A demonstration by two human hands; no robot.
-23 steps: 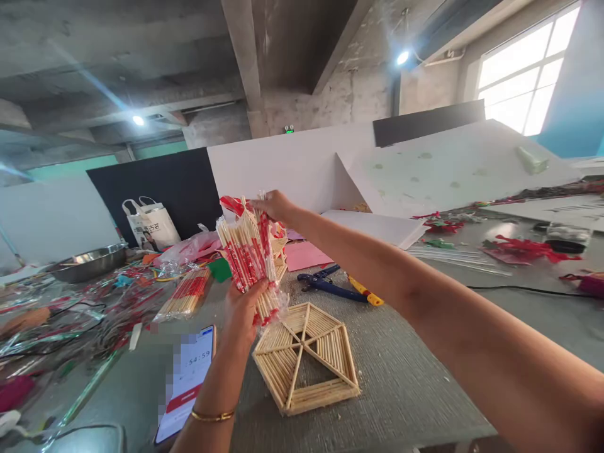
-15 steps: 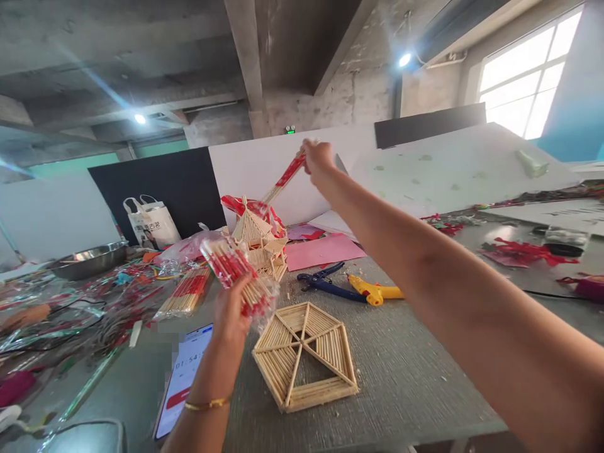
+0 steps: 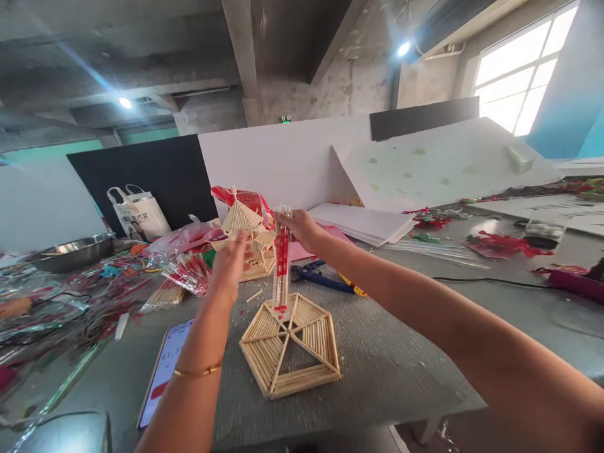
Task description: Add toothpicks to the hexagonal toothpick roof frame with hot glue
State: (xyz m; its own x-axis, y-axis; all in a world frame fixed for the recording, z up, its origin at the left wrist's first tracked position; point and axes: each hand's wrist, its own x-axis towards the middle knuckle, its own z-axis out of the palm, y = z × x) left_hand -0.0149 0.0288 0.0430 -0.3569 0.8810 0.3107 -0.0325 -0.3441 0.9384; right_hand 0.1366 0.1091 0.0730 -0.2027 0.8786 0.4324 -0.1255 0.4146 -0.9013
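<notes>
My right hand point(image 3: 302, 229) is closed on the top end of a packet of wooden sticks point(image 3: 282, 258) in clear, red-printed wrap. It holds the packet upright, its lower end in front of the far edge of a hexagonal stick frame point(image 3: 290, 352). My left hand point(image 3: 229, 270), slightly blurred, is raised edge-on to the left of that packet, open and apart from it. Behind the hands stands a small pavilion-like model point(image 3: 243, 220) of sticks. An opened bundle of wrapped sticks point(image 3: 191, 272) lies left of my left hand.
Blue-handled pliers point(image 3: 323, 280) and a yellow tool point(image 3: 355, 286), partly behind my right forearm, lie beyond the frame. A phone point(image 3: 165, 368) rests by my left forearm. A metal bowl point(image 3: 70, 251), a tote bag point(image 3: 139, 214) and plastic scraps crowd the left; white sheets point(image 3: 363, 221) lie behind.
My right hand has come down and towards me with its packet, now upright. My left hand has let go of its bundle, which now lies on the left.
</notes>
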